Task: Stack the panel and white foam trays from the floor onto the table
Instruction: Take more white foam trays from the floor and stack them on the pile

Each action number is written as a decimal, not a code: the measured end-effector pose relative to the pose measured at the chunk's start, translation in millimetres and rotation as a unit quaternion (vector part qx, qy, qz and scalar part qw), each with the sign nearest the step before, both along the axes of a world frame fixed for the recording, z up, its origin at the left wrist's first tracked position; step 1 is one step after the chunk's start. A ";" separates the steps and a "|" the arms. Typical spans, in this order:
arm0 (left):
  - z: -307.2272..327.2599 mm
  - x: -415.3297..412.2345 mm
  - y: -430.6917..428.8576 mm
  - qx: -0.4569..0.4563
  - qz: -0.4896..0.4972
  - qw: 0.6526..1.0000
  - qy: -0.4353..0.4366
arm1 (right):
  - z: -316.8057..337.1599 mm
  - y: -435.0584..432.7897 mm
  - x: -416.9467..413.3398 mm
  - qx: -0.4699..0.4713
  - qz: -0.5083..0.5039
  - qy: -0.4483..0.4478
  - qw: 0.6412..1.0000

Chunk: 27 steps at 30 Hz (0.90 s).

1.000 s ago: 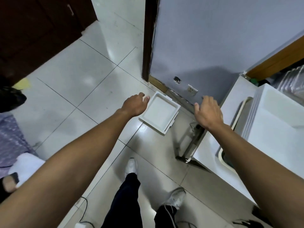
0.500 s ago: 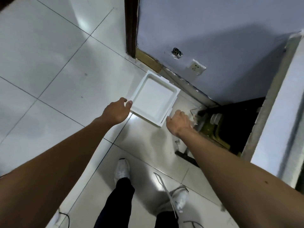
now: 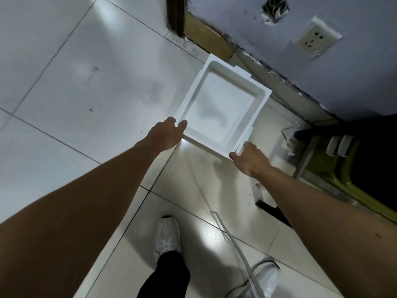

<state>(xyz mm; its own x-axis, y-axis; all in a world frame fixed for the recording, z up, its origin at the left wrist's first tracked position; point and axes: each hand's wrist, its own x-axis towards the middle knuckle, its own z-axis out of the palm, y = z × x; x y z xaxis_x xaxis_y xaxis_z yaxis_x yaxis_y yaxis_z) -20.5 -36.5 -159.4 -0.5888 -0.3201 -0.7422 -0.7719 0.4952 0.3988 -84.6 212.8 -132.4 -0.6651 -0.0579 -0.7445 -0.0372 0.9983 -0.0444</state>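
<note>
**A:** Nearest the camera?

**B:** White shoes planted on the floor, with a dark trouser leg above the left one. Beside the right one, a clear tube curving across the tiles.

**A:** Next outward?

**B:** Two bare forearms reaching forward and down. At the near left corner of the tray, the left hand: thumb laid on the rim, fingers tucked against the outer wall, grasping it. At the near right corner, the right hand: thumb along the near edge, fingers curled round the side wall, likewise grasping.

**A:** Position of the tray?

**B:** White foam, squarish, hollow side up, turned cornerwise to the tile joints. Close to the far edge of the floor, just short of the skirting. Flat on the tiles or raised off them: impossible to tell.

**A:** Off to the right?

**B:** A yellow-green stool at the right edge of the floor, in shadow, apart from the tray.

**A:** Farthest?

**B:** Grey-blue wall above the skirting, bearing a white socket and, to its left, a ragged hole. At the left end of the skirting, a dark door frame.
</note>
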 end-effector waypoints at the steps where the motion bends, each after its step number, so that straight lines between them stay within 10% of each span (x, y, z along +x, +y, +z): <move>1: -12.8 -3.2 1.3 -0.001 -0.010 1.000 -0.002 | -14.0 0.8 0.1 -0.001 -0.013 -0.006 1.000; 14: -104.9 -33.7 -0.6 0.001 -0.036 0.999 0.005 | -127.9 11.2 -34.4 -0.090 -0.250 -0.024 0.964; 27: -78.6 -45.9 2.3 0.004 0.063 0.997 0.048 | -110.2 10.1 -54.3 -0.124 -0.400 0.053 0.907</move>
